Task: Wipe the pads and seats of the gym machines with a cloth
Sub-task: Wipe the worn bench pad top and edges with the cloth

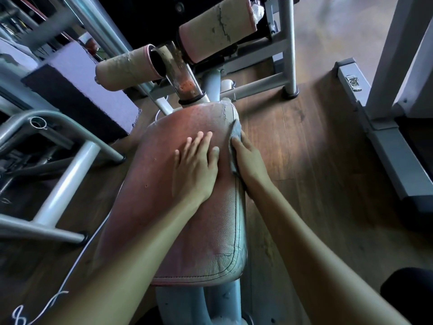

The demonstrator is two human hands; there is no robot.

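A worn reddish seat pad [164, 207] with cracked edges fills the middle of the head view. My left hand [195, 165] lies flat on its top, fingers straight and spread. My right hand [249, 160] is at the pad's right edge and presses a grey cloth [235, 137] against the side; its fingers wrap over the edge and are mostly hidden. Two worn beige roller pads [126, 70] [215, 31] sit beyond the seat on the machine's frame.
A rusty metal post [185, 80] rises at the seat's far end. Grey machine frames stand at the left [65, 170] and right [379, 127]. A white cord [77, 261] trails over the wooden floor at the lower left.
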